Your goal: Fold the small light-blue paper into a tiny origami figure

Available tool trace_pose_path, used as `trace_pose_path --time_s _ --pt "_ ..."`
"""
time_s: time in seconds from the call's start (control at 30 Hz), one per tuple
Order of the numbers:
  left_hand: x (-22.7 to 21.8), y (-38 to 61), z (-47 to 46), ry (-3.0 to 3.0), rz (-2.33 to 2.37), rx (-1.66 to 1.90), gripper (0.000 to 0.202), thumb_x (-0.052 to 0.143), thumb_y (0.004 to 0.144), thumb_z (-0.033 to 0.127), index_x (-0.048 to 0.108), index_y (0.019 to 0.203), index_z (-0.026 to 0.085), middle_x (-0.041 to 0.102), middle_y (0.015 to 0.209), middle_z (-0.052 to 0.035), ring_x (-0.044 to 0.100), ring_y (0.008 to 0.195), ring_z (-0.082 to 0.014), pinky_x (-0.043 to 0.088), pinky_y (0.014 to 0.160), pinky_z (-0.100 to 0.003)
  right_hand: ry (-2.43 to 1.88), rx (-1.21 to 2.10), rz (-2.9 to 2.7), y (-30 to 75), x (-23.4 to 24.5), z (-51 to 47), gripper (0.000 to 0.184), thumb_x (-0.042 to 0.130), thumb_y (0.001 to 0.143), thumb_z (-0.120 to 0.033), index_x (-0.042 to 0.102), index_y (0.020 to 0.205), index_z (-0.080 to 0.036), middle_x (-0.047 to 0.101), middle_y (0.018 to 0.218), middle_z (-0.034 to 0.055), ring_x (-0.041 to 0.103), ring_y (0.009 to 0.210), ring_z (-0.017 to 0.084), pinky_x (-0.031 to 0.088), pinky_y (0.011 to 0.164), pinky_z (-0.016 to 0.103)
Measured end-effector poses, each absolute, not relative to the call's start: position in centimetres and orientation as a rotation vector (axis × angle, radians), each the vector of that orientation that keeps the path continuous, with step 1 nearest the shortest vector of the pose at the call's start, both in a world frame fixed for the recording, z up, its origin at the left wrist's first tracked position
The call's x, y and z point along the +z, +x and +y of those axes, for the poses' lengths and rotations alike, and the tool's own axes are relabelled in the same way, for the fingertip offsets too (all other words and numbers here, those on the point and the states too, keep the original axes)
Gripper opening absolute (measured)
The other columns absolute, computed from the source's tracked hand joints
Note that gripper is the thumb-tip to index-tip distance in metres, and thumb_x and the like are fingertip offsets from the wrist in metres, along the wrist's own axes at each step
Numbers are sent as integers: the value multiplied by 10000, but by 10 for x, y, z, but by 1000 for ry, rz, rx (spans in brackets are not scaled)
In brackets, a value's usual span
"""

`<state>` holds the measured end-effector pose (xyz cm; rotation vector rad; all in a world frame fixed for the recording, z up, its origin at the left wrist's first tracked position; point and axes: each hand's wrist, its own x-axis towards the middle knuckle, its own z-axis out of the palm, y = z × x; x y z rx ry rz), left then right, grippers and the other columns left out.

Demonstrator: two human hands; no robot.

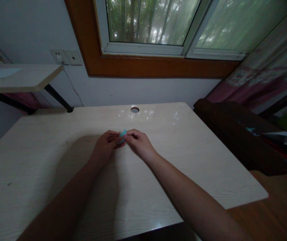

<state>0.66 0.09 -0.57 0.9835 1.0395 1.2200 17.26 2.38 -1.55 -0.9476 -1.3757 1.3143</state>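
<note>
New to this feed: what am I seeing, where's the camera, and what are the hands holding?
No machine here: these are a person's two bare hands. The one picture comes from a camera worn on the head, looking forward and down. The left hand and right hand meet over a pale wooden table and pinch a small teal piece, probably folded paper, between their fingertips. The table has a round hole near its far edge, below a window.
</note>
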Motion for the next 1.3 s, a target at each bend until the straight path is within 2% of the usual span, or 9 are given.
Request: trace_pose_path --time_s 0.23,0.5,0.77,1.1,1.3 --pt "-4 7 1 974 1059 1183 369 860 644 378 641 846 160 744 816 -27 717 787 -187 595 873 -403 -955 1398 -1309 172 -14 22 239 744 754 -414 681 825 -195 681 742 7 606 681 148 455 664 272" --pt "-6 7 3 1028 1058 1191 397 855 659 359 589 898 186 744 748 -11 730 738 -184 594 839 -389 -941 1385 -1308 172 -15 23 253 748 751 -421 711 860 -196 705 810 22 629 739 156 479 721 287" --pt "-2 9 0 1064 1034 1180 394 837 689 344 560 925 192 752 749 -17 741 755 -194 587 832 -379 -890 1473 -1222 171 -9 20 244 773 727 -414 692 802 -196 701 730 19 649 685 169 510 702 311" --pt "-1 10 0 1079 1023 1150 380 827 686 332 559 925 205 750 727 -11 747 745 -214 590 814 -398 -969 1284 -1236 170 -14 19 222 746 752 -423 707 746 -205 664 800 29 617 704 162 511 694 307" --pt "-2 11 -1 1049 944 1120 392 824 695 319 539 936 199 753 741 -15 753 772 -223 588 844 -422 -1002 1178 -1266 172 -14 19 181 717 786 -378 728 712 -213 660 799 33 610 766 180 482 764 319"
